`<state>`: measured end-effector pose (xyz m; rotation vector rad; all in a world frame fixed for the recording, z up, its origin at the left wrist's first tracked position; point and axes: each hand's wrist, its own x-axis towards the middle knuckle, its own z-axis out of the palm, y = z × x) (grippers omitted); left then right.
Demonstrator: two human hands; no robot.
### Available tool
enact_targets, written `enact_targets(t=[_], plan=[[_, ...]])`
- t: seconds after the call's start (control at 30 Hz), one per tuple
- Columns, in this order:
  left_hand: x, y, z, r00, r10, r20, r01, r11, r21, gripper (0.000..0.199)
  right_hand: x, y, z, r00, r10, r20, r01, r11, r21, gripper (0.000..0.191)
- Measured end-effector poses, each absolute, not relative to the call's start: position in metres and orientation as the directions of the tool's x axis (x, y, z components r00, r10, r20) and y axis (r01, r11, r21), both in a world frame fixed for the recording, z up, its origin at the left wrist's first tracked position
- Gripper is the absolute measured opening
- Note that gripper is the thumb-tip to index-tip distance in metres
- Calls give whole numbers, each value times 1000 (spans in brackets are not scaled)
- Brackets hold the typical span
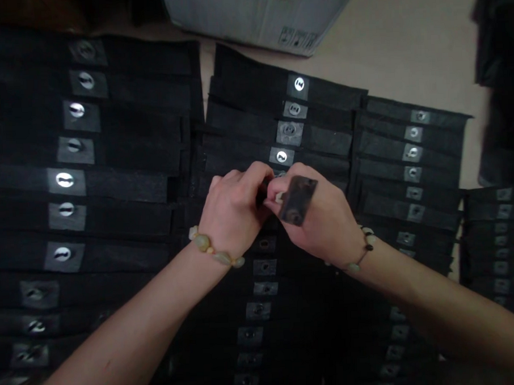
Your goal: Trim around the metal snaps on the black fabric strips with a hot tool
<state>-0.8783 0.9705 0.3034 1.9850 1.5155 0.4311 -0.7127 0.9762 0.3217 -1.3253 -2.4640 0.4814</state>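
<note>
Rows of overlapping black fabric pieces point(230, 80) lie before me, each with a small clear patch and a round metal fastener point(282, 156). Over the middle row, my left hand point(240, 199) is closed, its fingertips pressed together against my right hand; whatever they grip is hidden. My right hand point(322, 218) is closed too. A small dark rectangular piece point(299, 200) with a round spot near its lower end sticks up from its fingers, smeared by motion. Both hands meet just below a shiny fastener of the middle row.
A white cardboard box point(241, 17) stands beyond the middle row. More black pieces point(124, 192) extend to the left, and narrower ones point(383, 158) to the right. Dark material point(502, 91) stands at the far right edge. Pale floor point(412, 44) shows at the upper right.
</note>
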Motion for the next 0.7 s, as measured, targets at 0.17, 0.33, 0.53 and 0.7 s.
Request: enact_targets(t=[0.17,0.33,0.53,0.7], plan=[[-878,970,306,301,948,-103,786,-185,589,15,-719,973,323,-532,839,117,760,534,-371,9],[-874,985,316,277,953,-125,770,-142,622,17,-692,976,300,-172,947,271,465,321,-825,9],[-866,1001,307,337,941,-28,774,-260,577,13,-675,986,286,-124,954,275,245,297,-923,14],[-866,1005,306,304,946,-113,788,-183,587,14,-676,988,285,-140,950,278,275,307,-911,12]])
